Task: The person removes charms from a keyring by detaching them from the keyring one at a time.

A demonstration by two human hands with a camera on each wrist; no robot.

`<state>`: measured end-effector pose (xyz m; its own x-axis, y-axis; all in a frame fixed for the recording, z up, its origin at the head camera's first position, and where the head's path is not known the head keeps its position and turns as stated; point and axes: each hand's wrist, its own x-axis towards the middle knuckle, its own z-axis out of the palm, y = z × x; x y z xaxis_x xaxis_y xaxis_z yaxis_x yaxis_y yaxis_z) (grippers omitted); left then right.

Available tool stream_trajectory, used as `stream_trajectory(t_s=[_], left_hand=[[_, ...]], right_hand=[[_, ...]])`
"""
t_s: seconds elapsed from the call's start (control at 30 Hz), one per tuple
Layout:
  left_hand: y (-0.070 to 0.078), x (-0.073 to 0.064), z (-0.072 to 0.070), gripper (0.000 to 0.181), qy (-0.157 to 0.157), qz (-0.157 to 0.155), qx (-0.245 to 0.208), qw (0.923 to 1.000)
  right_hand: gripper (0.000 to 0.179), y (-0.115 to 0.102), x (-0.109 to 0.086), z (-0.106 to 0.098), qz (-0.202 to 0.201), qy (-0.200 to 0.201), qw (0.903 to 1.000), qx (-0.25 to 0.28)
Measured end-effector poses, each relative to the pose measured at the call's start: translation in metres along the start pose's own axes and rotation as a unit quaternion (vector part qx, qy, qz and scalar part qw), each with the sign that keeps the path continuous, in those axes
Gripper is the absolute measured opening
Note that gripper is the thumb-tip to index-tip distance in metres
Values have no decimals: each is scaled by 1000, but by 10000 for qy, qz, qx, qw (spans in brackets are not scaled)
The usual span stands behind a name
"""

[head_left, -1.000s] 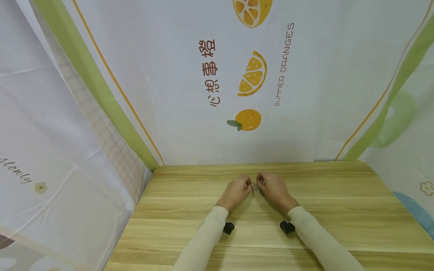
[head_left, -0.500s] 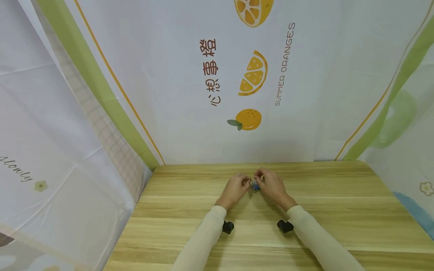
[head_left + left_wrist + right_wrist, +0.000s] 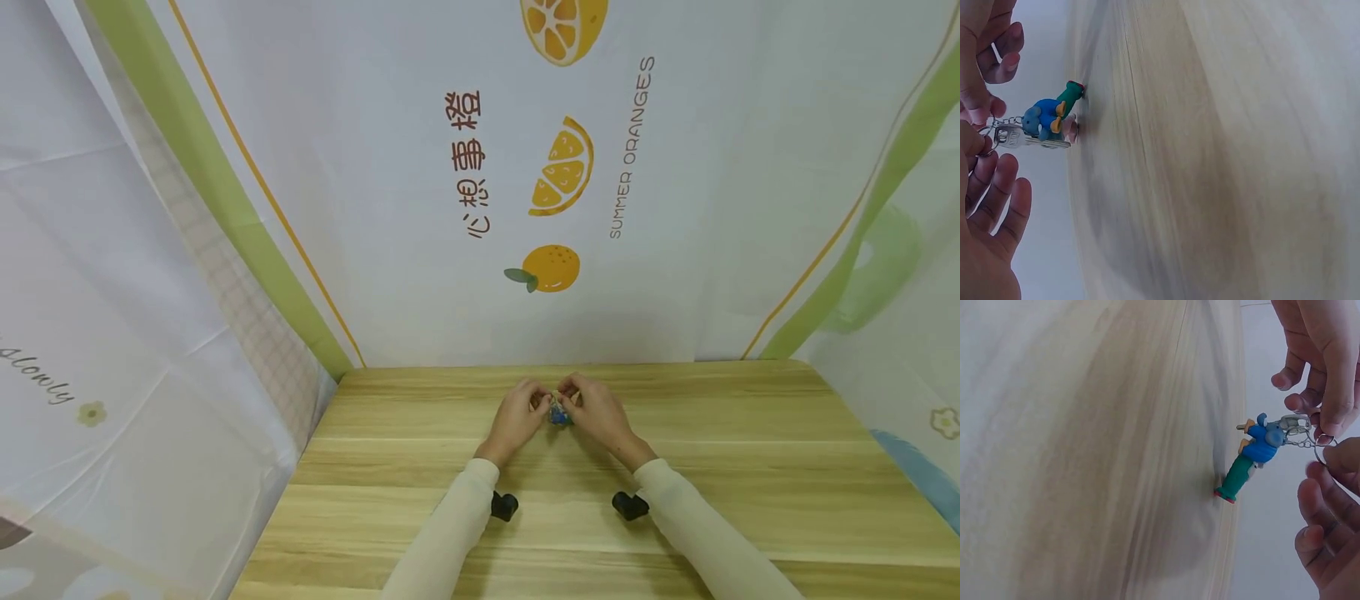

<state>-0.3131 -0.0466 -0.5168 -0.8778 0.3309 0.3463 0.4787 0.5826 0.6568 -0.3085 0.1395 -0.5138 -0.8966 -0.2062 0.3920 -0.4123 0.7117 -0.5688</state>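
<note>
Left hand [image 3: 517, 418], right hand [image 3: 600, 414] pinch key ring [image 3: 1315, 451]; figurine [image 3: 1258, 452] slants lengthwise; green end [image 3: 1235, 479] down.

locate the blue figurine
In the head view, the figurine is right of centre, between the hands, near the far edge of the tabletop. The left wrist view shows it at left, beside a silver key.

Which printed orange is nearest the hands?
The lowest one, the whole orange with green leaves; the wedge and the half orange above it are cut open.

Blue and green figurine [image 3: 1254, 455] hanging tilted from a chain [image 3: 1300, 444], key [image 3: 1011, 136] alongside, metal ring [image 3: 1316, 454] pinched by fingers [image 3: 1338, 406]
</note>
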Motion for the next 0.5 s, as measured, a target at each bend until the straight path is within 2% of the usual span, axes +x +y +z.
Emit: stream_trajectory(t_s=[0.3, 0.5], left_hand=[[5, -3, -4, 12, -77, 55, 76, 9999], [2, -3, -3, 16, -12, 76, 135, 9999]], right_hand=[[10, -1, 0, 0, -524, 156, 9982, -228], [5, -1, 0, 0, -611, 221, 9974, -303]])
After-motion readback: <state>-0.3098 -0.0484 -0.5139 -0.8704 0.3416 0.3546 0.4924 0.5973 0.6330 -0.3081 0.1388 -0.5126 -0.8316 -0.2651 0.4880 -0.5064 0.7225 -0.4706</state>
